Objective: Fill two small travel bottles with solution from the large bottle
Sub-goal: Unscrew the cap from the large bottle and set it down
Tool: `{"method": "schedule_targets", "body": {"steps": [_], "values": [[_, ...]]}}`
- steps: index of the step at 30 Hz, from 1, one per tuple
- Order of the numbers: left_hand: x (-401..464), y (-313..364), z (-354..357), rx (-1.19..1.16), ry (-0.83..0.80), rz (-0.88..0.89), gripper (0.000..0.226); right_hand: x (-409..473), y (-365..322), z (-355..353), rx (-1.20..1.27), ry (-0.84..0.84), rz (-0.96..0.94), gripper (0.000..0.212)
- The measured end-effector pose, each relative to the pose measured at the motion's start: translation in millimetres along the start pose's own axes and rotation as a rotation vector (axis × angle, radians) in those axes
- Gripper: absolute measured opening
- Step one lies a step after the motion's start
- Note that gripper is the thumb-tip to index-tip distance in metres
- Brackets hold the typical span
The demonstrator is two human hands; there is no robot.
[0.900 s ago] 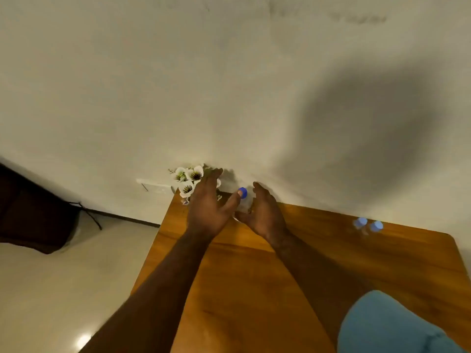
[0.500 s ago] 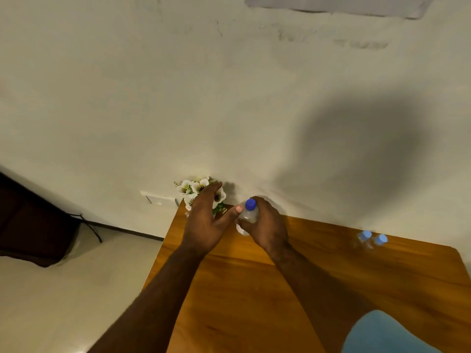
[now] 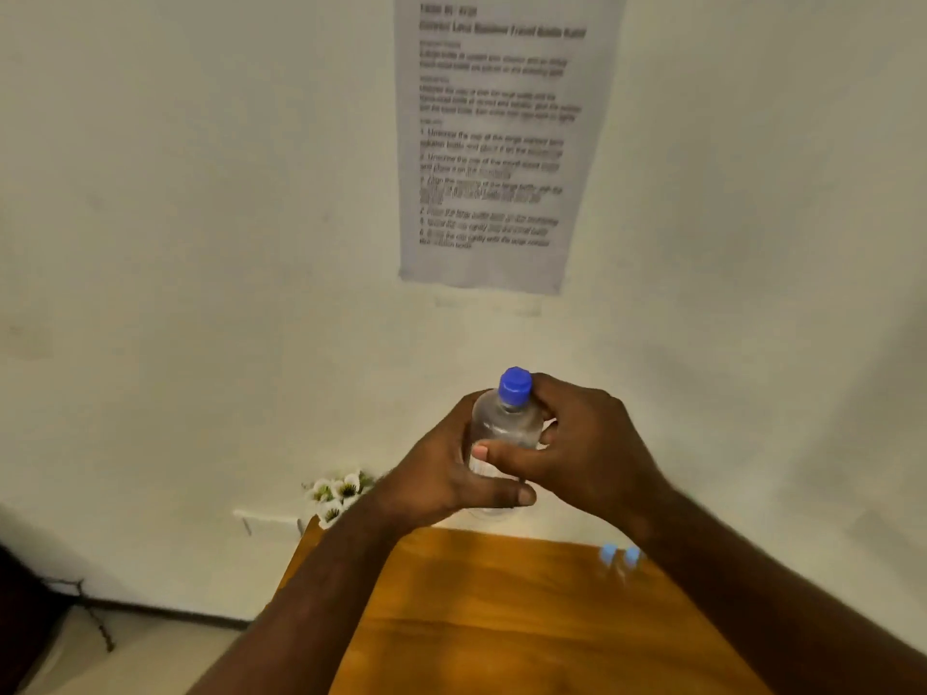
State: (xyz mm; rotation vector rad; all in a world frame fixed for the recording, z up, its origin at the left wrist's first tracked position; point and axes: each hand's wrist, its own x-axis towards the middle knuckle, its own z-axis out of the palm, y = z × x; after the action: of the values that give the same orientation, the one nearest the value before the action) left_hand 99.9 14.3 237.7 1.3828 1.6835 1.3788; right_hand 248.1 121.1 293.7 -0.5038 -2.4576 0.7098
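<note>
The wall [image 3: 200,243] is the biggest thing here, and a sheet of paper [image 3: 501,143] hangs on it. The words on the paper are too blurry to read. Below is a wooden table [image 3: 501,619]. Some white flowers [image 3: 336,491] sit at its far left corner, next to the wall.

The big bottle [image 3: 504,428] is up in the air above the far edge of the table. It is clear and stands almost straight. The left hand [image 3: 441,476] wraps around the lower part of the bottle and grips it. The right hand [image 3: 587,453] holds the upper part, with the thumb across the front and the fingers curled near the blue cap [image 3: 515,385]. The cap is on.

The two small bottles [image 3: 619,556] stand close together on the table to the right, well apart from the big bottle. Their light blue caps are on too.

What can go wrong? The bottle is smooth, so it may slip if the left hand lets go a bit while the right hand twists the cap. A hard squeeze may push water out once the cap comes off. The right arm is just beside the small bottles and may knock them over.
</note>
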Motion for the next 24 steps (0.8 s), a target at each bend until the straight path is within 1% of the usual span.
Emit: {"method": "schedule_targets", "body": {"steps": [2, 6, 9, 11, 12, 13, 15, 18, 20, 22, 24], "values": [[2, 35, 12, -0.005, 0.017, 0.072, 0.071, -7, -22, -38, -0.024, 0.024, -0.032, 0.051], [1, 98, 38, -0.067, 0.104, 0.179, 0.055, -23, -53, -100, -0.081, 0.077, -0.07, 0.076], [-1, 129, 54, -0.089, 0.168, 0.216, 0.052, -33, -64, -133, -0.074, 0.078, -0.068, 0.08], [-2, 140, 63, -0.098, 0.197, 0.233, 0.041, -39, -72, -154, -0.072, 0.1, -0.064, 0.083], [-3, 144, 66, -0.103, 0.211, 0.23, 0.04, -41, -76, -164, -0.086, 0.129, -0.063, 0.085], [-4, 149, 70, -0.104, 0.225, 0.221, 0.045, -43, -82, -174, -0.103, 0.167, -0.069, 0.084], [-6, 157, 78, -0.109, 0.24, 0.202, 0.055, -44, -95, -193, -0.143, 0.21, -0.083, 0.072], [-7, 165, 87, -0.102, 0.259, 0.188, 0.055, -42, -113, -210, -0.332, 0.137, -0.105, 0.046], [-8, 170, 92, -0.109, 0.265, 0.194, 0.055, -39, -121, -215, -0.451, 0.093, -0.125, 0.036], [-8, 173, 93, -0.115, 0.267, 0.195, 0.057, -37, -125, -218, -0.469, 0.075, -0.147, 0.028], [-10, 176, 94, -0.122, 0.267, 0.193, 0.055, -36, -127, -224, -0.415, 0.041, -0.166, 0.018]]}}
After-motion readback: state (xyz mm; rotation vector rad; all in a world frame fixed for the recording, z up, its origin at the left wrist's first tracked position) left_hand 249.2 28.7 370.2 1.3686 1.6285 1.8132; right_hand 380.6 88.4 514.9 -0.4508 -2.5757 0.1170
